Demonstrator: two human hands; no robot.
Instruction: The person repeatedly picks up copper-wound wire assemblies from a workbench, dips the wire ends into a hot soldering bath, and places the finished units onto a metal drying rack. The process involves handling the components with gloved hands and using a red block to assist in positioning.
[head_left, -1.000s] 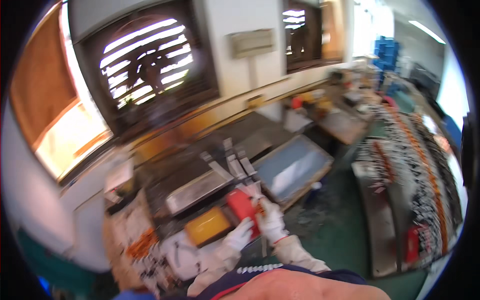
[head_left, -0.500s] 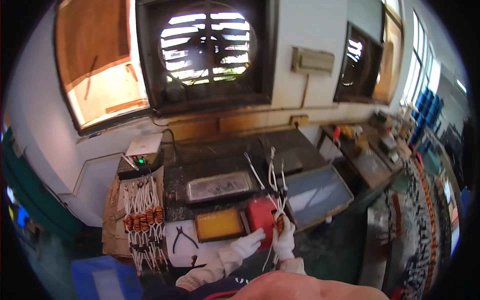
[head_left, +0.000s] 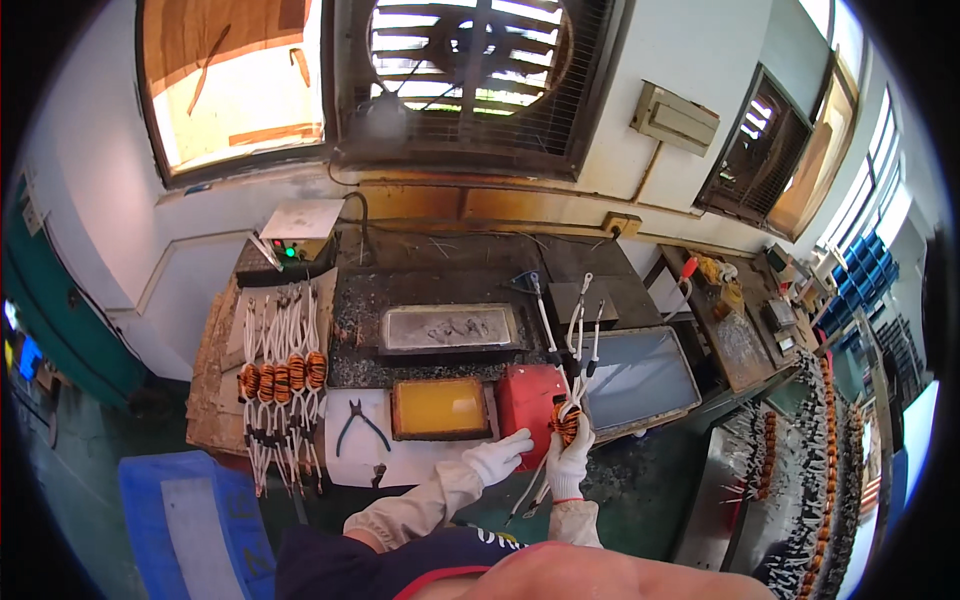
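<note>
My right hand (head_left: 568,466), in a white glove, is closed around a ring coil wound with copper wire (head_left: 565,424). White-sleeved leads (head_left: 578,345) with metal ends rise from the coil, and more hang below it. To its left, my gloved left hand (head_left: 498,459) has its fingers stretched out and holds nothing. Those fingertips are at the lower edge of a red box (head_left: 530,405); whether they touch it I cannot tell. The coil is held in front of the red box's right side.
Left of the red box stand a tray of yellow material (head_left: 440,408) and pliers (head_left: 361,428). Behind lies a metal-topped pan (head_left: 448,327). Several similar coils (head_left: 283,378) rest on cardboard at the left. A grey-blue tray (head_left: 645,380) is at the right, a blue bin (head_left: 190,525) below left.
The view has tilted down, so the bench and wall sit higher in the picture. My right hand still holds the coil, and my left hand stays beside the red box.
</note>
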